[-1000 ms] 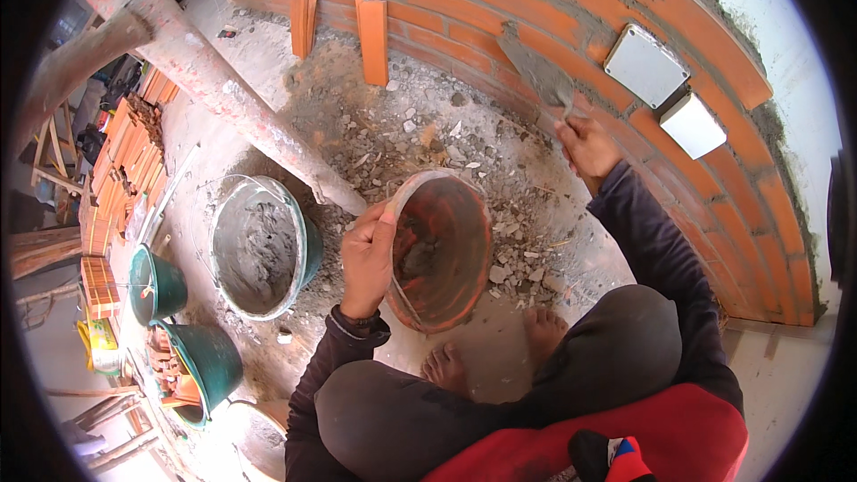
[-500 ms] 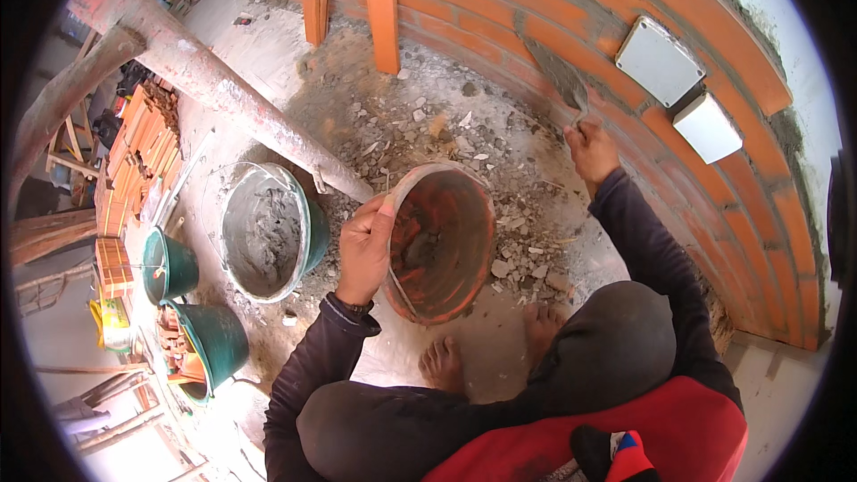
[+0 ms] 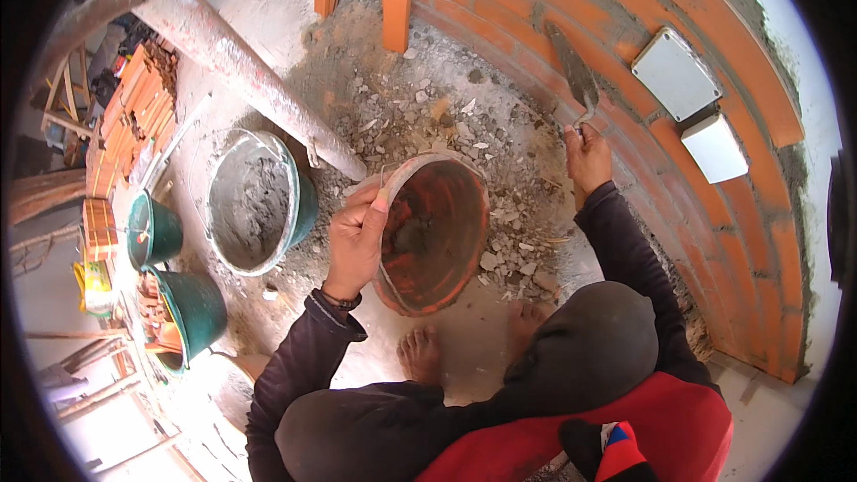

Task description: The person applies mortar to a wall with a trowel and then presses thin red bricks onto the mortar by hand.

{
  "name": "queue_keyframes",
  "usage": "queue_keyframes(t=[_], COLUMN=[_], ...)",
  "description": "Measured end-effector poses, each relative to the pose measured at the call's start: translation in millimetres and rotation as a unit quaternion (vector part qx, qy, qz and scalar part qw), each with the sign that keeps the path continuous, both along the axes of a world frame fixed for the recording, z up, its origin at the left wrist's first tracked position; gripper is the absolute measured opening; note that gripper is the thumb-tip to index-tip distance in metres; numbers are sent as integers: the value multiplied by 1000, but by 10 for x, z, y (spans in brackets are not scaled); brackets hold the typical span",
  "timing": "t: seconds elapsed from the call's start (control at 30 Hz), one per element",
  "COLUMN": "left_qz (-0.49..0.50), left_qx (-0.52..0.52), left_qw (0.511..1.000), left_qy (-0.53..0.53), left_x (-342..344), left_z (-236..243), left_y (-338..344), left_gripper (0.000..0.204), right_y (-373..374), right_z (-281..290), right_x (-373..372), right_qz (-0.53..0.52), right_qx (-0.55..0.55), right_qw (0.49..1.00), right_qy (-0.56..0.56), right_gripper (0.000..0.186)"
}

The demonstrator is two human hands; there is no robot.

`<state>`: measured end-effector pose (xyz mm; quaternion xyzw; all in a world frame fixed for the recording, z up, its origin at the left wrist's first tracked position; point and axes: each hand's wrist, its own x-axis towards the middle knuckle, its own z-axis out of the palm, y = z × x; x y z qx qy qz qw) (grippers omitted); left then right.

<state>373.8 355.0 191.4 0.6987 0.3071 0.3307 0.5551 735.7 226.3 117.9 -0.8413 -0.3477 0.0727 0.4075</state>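
Observation:
My left hand [image 3: 358,234] grips the rim of a round bucket [image 3: 435,236], which is tilted so its mortar-smeared, reddish inside faces me. A little mortar shows at the bottom. To the right, my right hand [image 3: 589,159] is closed around the handle of a pointing trowel [image 3: 574,67]. The trowel's grey blade points up and away, close in front of the orange brick wall [image 3: 518,13]. Whether the blade touches the wall I cannot tell. Left of my left hand stands a green bucket [image 3: 306,205] with grey mortar [image 3: 261,205] in it.
A slanting pole [image 3: 241,62] crosses the left side. Two smaller green buckets [image 3: 192,317] stand at the left, one holding brick pieces. Rubble [image 3: 446,125] covers the floor along the wall. White boxes [image 3: 676,74] sit on the wall at right. Bricks [image 3: 138,116] are stacked at far left.
The view has shifted slightly. The trowel's blade shows more of its length and has turned a little. Both hands keep their hold on the bucket and the trowel.

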Motion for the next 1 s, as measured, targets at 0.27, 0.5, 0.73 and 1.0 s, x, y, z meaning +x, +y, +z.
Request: queue_keyframes(t=[0.27,0.5,0.73,1.0], left_qz=[-27,-15,-12,28], left_qx=[36,-6,-29,-85], left_qw=[999,999,998,993], left_qy=[-2,-37,-47,-75], left_x=[-63,-152,-129,-210], left_z=[-30,-108,-83,-99], left_y=[-35,23,101,126], left_gripper=[29,29,35,35], right_y=[208,-335,254,202], right_z=[72,-162,22,661], right_x=[234,9,279,29], right_qz=[18,-18,28,-5], right_qx=[-7,-5,-38,24], right_qw=[990,996,997,994], right_qy=[139,90,-68,110], right_gripper=[38,34,36,31])
